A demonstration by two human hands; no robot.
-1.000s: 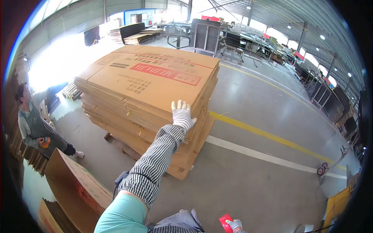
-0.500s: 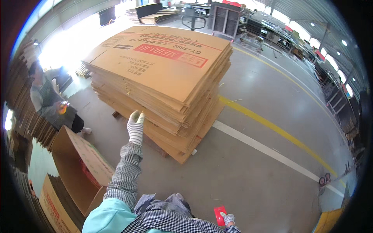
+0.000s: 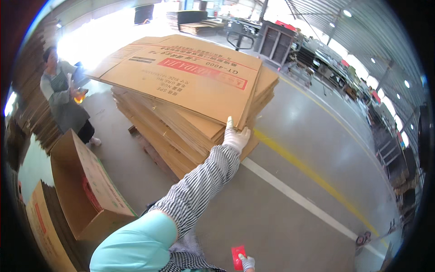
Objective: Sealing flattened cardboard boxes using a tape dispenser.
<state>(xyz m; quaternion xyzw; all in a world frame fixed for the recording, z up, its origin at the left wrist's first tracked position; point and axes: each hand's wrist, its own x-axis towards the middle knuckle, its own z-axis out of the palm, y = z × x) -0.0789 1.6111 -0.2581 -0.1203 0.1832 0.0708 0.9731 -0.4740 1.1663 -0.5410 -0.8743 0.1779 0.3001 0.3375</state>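
On the tall stack of flattened cardboard boxes [image 3: 170, 143], the top flattened cardboard box [image 3: 199, 93] lies turned askew, its left end jutting out past the sheets below. Red and dark printing covers its upper face. My left hand [image 3: 235, 137], in a pale glove, is closed on its near right corner, thumb on top and fingers at the edge underneath. Whether it grips one sheet or a few I cannot tell. Low in the view, my right hand [image 3: 247, 262], also gloved, holds a flat red plastic piece [image 3: 237, 256] by its edge, away from the stack.
An open carton [image 3: 86, 195] with something red inside stands at the left, beside more upright cardboard [image 3: 50, 231]. Behind it a person [image 3: 63, 95] in an apron holds something orange. The stack rests on a wooden pallet [image 3: 156, 154]. Yellow [image 3: 308, 163] and white floor lines run to the right.
My left hand has moved right from the stack's near left side to the top box's near right corner and taken hold. That top box has turned and shifted left. My right hand keeps the red piece.
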